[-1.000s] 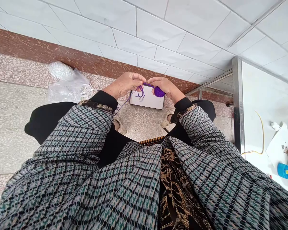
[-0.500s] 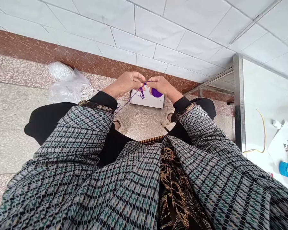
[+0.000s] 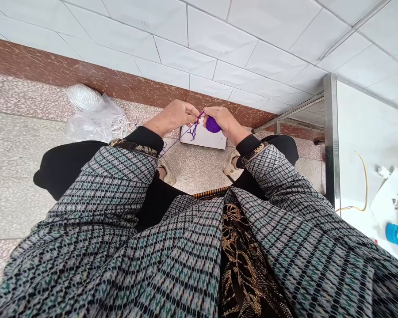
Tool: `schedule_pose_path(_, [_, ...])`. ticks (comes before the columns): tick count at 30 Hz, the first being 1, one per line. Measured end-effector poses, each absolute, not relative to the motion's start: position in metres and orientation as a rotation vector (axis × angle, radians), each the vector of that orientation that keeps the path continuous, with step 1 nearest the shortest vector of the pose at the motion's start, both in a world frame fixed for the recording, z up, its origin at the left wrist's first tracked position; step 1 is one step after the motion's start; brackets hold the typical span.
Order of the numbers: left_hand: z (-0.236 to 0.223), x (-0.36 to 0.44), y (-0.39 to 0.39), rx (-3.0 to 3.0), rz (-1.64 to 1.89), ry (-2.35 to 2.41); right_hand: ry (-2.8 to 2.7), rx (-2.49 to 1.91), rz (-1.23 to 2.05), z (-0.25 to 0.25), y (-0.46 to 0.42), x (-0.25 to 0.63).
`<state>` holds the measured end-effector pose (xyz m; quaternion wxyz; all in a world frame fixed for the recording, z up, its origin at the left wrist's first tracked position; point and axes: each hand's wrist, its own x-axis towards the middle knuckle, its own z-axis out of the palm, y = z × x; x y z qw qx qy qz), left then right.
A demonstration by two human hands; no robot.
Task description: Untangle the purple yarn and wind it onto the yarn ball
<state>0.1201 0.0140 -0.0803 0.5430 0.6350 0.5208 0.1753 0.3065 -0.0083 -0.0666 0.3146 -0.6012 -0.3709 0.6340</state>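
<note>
A wall of large, glossy white tiles [image 3: 172, 31] spans the top of the view, above a speckled terrazzo floor [image 3: 26, 185]. A white-surfaced table with a metal frame [image 3: 361, 119] stands on the right. The seated person wears a grey, black and green checked jacket [image 3: 126, 251]. On the floor to the left lies a crumpled, clear plastic bag [image 3: 89, 123], with a bundle of white yarn [image 3: 83, 96] beside it. Behind and below the hands is a flat, white rectangular box [image 3: 208, 140] with a dark edge.

The left hand [image 3: 175, 115] and right hand [image 3: 221, 119] almost meet above this box. A round ball of purple yarn [image 3: 213, 125] sits against the right palm under curled fingers, while that hand's thumb and forefinger appear to pinch yarn at their tips. The left thumb and forefinger are closed on a thin purple strand [image 3: 179, 138], which slants down towards the left shoe [image 3: 167, 174]. Smallest are the frayed purple ends [image 3: 193, 134], dangling over the box.

The step in hand looks like working yarn between the two pinches; the next move seems to call for steady fingertips, even tension and a secure ball.
</note>
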Motion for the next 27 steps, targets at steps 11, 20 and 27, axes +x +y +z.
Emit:
schedule_pose_path(11, [-0.085, 0.121, 0.014, 1.453, 0.381, 1.433, -0.607, -1.323, 1.868, -0.071, -0.005, 0.313])
schedule_pose_path(20, [-0.084, 0.116, 0.011, 0.994, 0.538, 1.565, -0.594, -1.294, 1.957, -0.048, -0.011, 0.326])
schedule_pose_path(27, [-0.079, 0.106, 0.014, 1.017, 0.825, 1.649, -0.628, -1.296, 1.964, -0.058, -0.010, 0.334])
